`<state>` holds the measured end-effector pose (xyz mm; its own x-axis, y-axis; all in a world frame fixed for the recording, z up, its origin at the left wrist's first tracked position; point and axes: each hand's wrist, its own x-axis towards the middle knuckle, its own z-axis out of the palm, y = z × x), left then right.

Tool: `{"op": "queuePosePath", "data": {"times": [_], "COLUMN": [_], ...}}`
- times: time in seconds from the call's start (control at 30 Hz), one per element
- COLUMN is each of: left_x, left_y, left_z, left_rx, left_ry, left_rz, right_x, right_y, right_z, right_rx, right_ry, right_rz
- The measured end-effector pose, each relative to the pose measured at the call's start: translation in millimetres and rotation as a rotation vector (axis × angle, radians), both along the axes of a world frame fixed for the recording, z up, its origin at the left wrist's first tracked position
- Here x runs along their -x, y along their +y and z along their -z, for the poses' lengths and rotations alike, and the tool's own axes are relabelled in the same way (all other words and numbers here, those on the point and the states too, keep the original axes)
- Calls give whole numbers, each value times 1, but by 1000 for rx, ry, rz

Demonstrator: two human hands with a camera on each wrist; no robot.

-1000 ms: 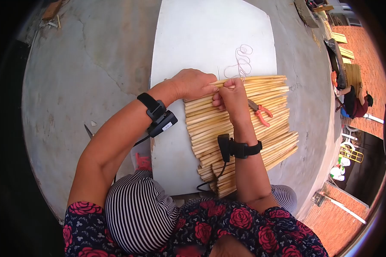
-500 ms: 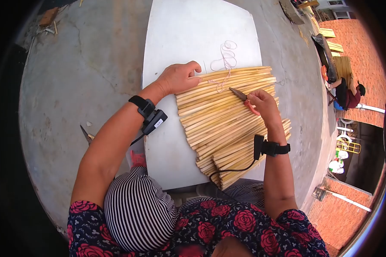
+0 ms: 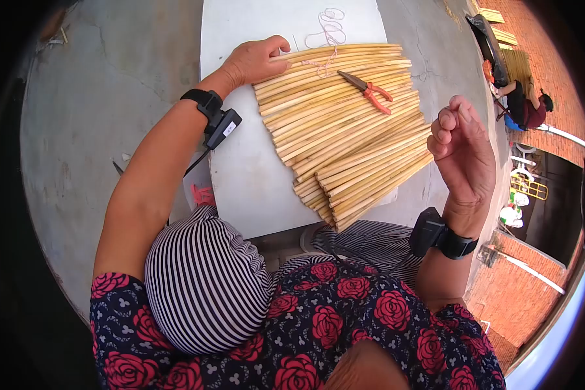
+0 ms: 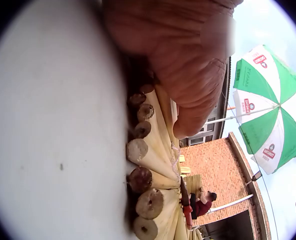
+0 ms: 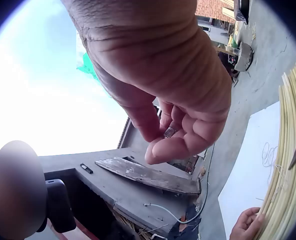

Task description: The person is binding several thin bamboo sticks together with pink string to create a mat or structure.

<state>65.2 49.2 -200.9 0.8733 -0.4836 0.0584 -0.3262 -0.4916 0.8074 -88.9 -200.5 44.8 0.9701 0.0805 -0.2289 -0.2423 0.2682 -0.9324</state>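
A mat of dry yellow stalks (image 3: pixel 344 123), laid side by side, covers part of a white board (image 3: pixel 247 175). At its upper left corner my left hand (image 3: pixel 257 58) holds the ends of the topmost stalks, the thumb lying over them in the left wrist view. Pale pink thread (image 3: pixel 331 29) lies looped on the board and runs onto the stalks. Pliers with orange handles (image 3: pixel 374 94) rest on the mat, their jaws pointing up left. My right hand (image 3: pixel 465 153) is raised off to the right, fingers loosely bent, nothing seen in it. A silvery coiled ring (image 5: pixel 169 132) shows among its fingers.
The shorter, lower stalks overhang the board's near edge by my striped trousers (image 3: pixel 205 279). Concrete floor (image 3: pixel 110 84) surrounds the board. Further off, a person (image 3: pixel 533 107) sits before a brick wall (image 3: pixel 546 39). A green and white umbrella (image 4: pixel 273 110) stands outdoors.
My right hand has left the stalk edge beside my left hand, touched the pliers, then risen away to the right. The pliers now lie let go. My left hand has stayed at the corner.
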Motion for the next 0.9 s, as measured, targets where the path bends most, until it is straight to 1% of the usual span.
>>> {"op": "queuePosePath", "data": {"times": [0.07,0.13,0.17,0.2,0.23,0.27,0.3,0.33,0.37,0.43,0.57,0.63,0.77,0.9], "left_x": [4,7,6,5,5,7,8,10,9,10,12,12,15,18], "left_y": [2,3,1,2,2,2,2,3,4,3,3,3,2,0], "left_z": [-7,-13,-11,-14,-15,-13,-12,-14,-13,-11,-19,-13,0,-6], "left_rx": [-33,-44,-50,-67,-50,-35,-22,-13,3,30,-1,55,131,103], "left_ry": [-16,-9,-3,49,17,-20,-52,-75,-87,-107,-14,-76,-259,-270], "left_rz": [-10,-21,-20,-3,-4,-11,-19,-22,-31,-34,-77,-100,-160,-189], "right_x": [0,-10,-14,-18,-20,-13,-5,4,16,32,47,44,42,37], "right_y": [-14,-30,-36,-40,-57,-73,-74,-76,-78,-69,-67,-66,-67,-64], "right_z": [-23,-32,-26,-14,6,27,41,54,69,86,99,100,99,98], "right_rx": [105,523,732,981,1153,1414,1409,1405,1529,1696,1830,1848,1749,1647], "right_ry": [-32,37,76,174,226,66,187,60,-47,28,68,62,-47,-173], "right_rz": [-1,-21,-21,-79,-189,-392,-469,-601,-686,-784,-832,-864,-868,-869]}}
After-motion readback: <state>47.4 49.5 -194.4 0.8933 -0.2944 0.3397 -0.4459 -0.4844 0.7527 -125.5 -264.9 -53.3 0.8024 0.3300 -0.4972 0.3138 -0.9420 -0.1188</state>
